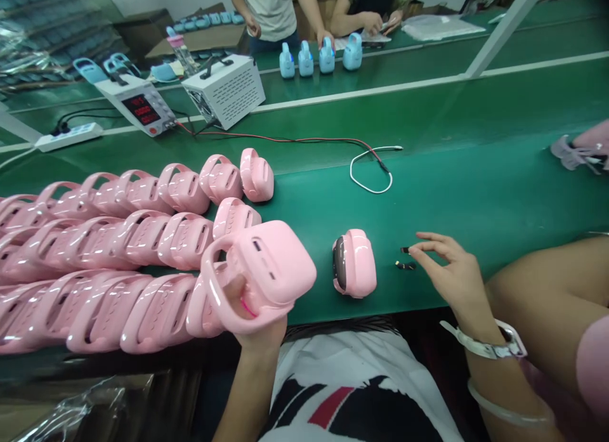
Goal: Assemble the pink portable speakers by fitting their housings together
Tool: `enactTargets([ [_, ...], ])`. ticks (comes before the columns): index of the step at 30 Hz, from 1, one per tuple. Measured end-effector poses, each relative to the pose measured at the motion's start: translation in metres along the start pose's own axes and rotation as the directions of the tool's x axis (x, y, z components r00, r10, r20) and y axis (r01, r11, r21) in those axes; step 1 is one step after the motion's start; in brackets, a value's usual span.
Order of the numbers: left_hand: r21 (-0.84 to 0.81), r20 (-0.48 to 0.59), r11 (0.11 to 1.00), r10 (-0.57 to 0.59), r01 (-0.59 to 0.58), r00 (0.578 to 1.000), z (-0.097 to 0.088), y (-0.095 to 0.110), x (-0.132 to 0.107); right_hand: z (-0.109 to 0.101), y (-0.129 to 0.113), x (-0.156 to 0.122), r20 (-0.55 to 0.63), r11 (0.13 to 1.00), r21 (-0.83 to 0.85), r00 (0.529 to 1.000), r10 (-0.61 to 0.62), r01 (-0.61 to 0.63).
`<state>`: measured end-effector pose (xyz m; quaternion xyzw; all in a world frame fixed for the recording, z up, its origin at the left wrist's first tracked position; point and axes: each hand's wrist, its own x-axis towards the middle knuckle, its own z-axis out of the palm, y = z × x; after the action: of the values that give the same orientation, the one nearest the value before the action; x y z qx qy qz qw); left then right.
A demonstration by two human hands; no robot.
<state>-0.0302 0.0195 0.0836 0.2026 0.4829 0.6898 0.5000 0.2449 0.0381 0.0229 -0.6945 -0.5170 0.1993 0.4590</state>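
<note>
My left hand (264,331) is wrapped round a pink plastic speaker-like case (280,264) with a loop handle, holding it tilted above the belt. Two narrow slots show on its upturned face, and some of my fingers reach through the handle. Farther right, my right hand (454,277) pinches a small black piece (405,250) between thumb and fingertips, too small to name. Just below that piece lies a short black connector-like part with a gold end (405,265) on the green surface. Between my hands rests another pink case (360,263), its dark front facing left.
Rows of pink cases (143,239) fill the left of the green belt (476,195). A white cable (352,172) with red and black leads runs from a power supply (137,103). Blue cases (305,58) stand beyond the rail near two people. A person's knee (547,283) is close at right.
</note>
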Motion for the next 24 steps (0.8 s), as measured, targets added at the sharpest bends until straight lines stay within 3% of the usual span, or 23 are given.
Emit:
enactTargets([
  [2, -0.081, -0.098, 0.991, -0.118, 0.110, 0.988, 0.001, -0.001, 0.005, -0.003, 0.032, 0.000, -0.011, 0.995, -0.098, 1.000, 0.028, -0.029],
  [5, -0.131, -0.196, 0.955, -0.287, 0.265, 0.938, 0.005, -0.003, 0.009, 0.001, 0.055, -0.010, -0.062, 0.994, -0.102, 0.998, 0.022, -0.028],
  [9, -0.011, -0.210, 0.980, -0.197, 0.199, 0.958, 0.008, -0.005, 0.012, 0.010, 0.057, -0.020, -0.146, 0.998, -0.061, 0.989, 0.006, -0.015],
  [15, 0.140, -0.141, 0.986, -0.072, 0.092, 0.987, 0.012, -0.006, 0.019, 0.018, 0.053, -0.024, -0.240, 0.989, -0.097, 0.961, -0.134, 0.114],
  [20, 0.265, -0.099, 0.964, 0.000, 0.027, 0.995, 0.018, -0.005, 0.020, 0.021, 0.048, -0.024, -0.262, 0.992, -0.097, 0.959, -0.104, 0.081],
  [24, 0.336, 0.021, 0.926, 0.175, -0.171, 0.984, 0.009, -0.009, 0.025, 0.017, 0.050, -0.028, -0.253, 0.993, -0.077, 0.962, -0.106, 0.089],
])
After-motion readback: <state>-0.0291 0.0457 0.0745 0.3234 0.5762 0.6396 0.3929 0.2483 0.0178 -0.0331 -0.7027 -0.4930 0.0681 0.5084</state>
